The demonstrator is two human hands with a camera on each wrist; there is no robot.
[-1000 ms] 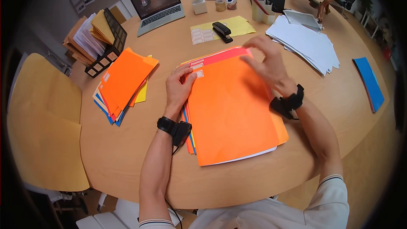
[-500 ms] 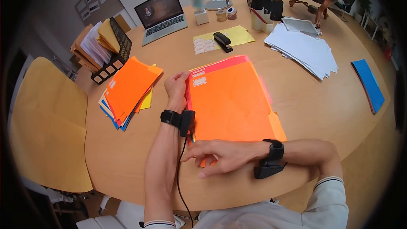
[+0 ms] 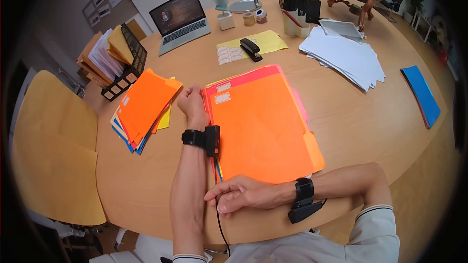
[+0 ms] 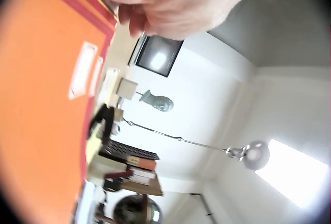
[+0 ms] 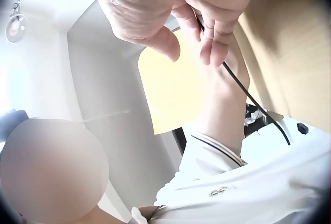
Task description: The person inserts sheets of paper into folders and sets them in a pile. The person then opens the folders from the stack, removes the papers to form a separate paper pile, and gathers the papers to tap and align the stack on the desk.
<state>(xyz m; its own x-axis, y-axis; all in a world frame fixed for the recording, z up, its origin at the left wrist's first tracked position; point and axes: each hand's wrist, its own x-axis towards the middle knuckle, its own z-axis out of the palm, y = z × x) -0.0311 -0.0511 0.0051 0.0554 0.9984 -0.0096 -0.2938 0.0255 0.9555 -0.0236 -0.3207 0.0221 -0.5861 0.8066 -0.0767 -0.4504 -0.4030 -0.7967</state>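
Note:
A stack of folders (image 3: pixel 258 131) lies on the table, its top folder bright orange with pink edges showing beneath. Two white labels (image 3: pixel 223 98) show at its upper left corner. My left hand (image 3: pixel 193 104) is beside that corner, fingers loosely curled, the wrist along the stack's left side. In the left wrist view, no object shows in its curled fingers (image 4: pixel 135 21). My right hand (image 3: pixel 239 194) lies across the stack's near edge, fingers relaxed and pointing left toward the left forearm. A thin black cord (image 5: pixel 243 87) runs past its fingers.
Fanned folders (image 3: pixel 146 107) lie to the left, near a black file holder (image 3: pixel 127 70). Beyond the stack are a stapler (image 3: pixel 251 49) on a yellow sheet and a laptop (image 3: pixel 180 19). White papers (image 3: pixel 343 58) and blue folders (image 3: pixel 421 96) lie to the right.
My right hand has swept from the stack's upper right to its near edge. The left hand has left the labels for the left side. Fewer labels show, and the stack has shifted slightly.

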